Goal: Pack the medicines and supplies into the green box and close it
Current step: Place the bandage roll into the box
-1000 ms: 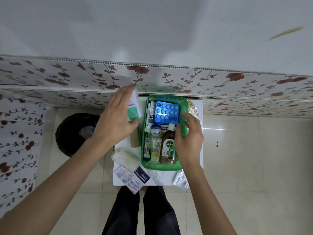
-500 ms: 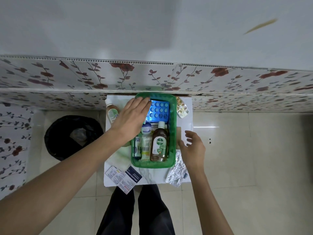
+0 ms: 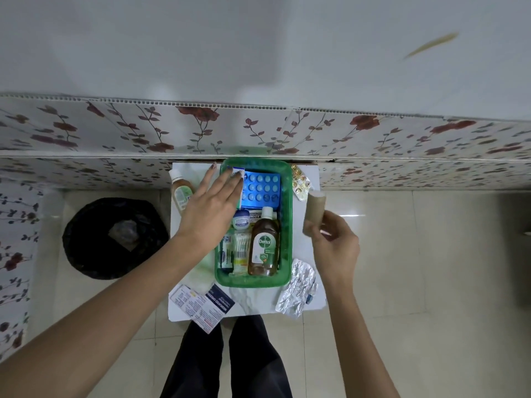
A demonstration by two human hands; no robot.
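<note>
My left hand (image 3: 214, 208) lies flat, fingers spread, pressing a small white-and-green carton (image 3: 238, 179) into the translucent green plastic box (image 3: 287, 225) on the desk. My right hand (image 3: 334, 242) pinches a light, crushable tan cardboard roll (image 3: 314, 209) beside the box; best gripped mid-body.

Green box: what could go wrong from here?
1. The green box already looks crowded around the Dettol bottle and blue blister pack; the brown roll in the right hand may not fit flat, which could block closing.
2. The silver blister strips lie at the table's near right edge and could be knocked off.
3. The left hand, pressing a small carton into the box, might nudge the small bottle beside it.
</note>
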